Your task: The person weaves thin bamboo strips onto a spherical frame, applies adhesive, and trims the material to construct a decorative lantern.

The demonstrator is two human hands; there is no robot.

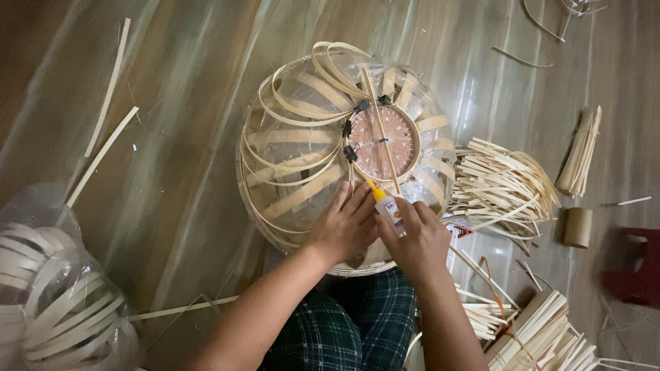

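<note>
The right hand (419, 240) has its grip closed around a small glue bottle (388, 207), while the left hand (344, 230) rests flat on the bamboo lantern frame (295, 151) just beside it.

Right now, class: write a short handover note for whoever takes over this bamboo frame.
Left hand: flat on the frame, steadying it.
Right hand: holds the glue bottle, yellow tip at a strip near the ring.
Frame sits dome-up on the floor by the lap; loose strips to the right.
Done: many strips bent onto the ring, some clipped.
Left: gaps remain around the frame.
</note>
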